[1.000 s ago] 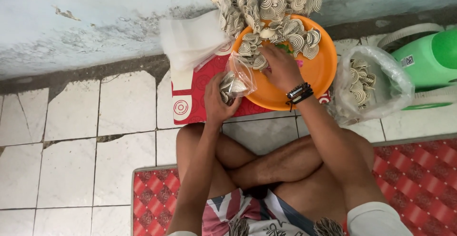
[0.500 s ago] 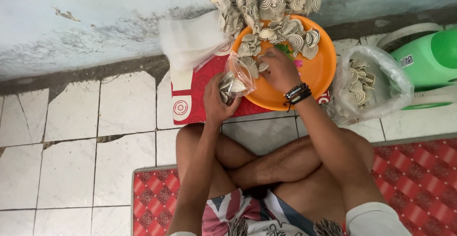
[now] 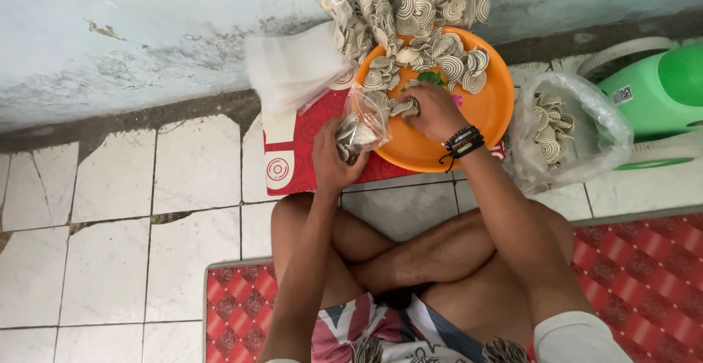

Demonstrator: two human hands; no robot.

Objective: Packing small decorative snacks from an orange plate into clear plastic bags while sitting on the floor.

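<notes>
Right hand (image 3: 432, 110) shifted little since earlier frame — same spot on orange tray (image 3: 491, 114), fingers curled, pinching spiral chips (image 3: 401, 107) at tray's 9 o'clock edge. Left hand (image 3: 333, 162) gripping small clear bag (image 3: 360, 127), mouth tilted toward tray, bag part filled. Your progress: filled packs (image 3: 410, 1) stacked at 12 o'clock, loose chips left on tray, empty bags (image 3: 293, 66) at 10 o'clock — looks roughly mid-job.

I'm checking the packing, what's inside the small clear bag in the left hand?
The small clear bag, held open by the left hand, holds several spiral-patterned crackers. The fingers cover its lower part, so the full count is hidden.
</notes>
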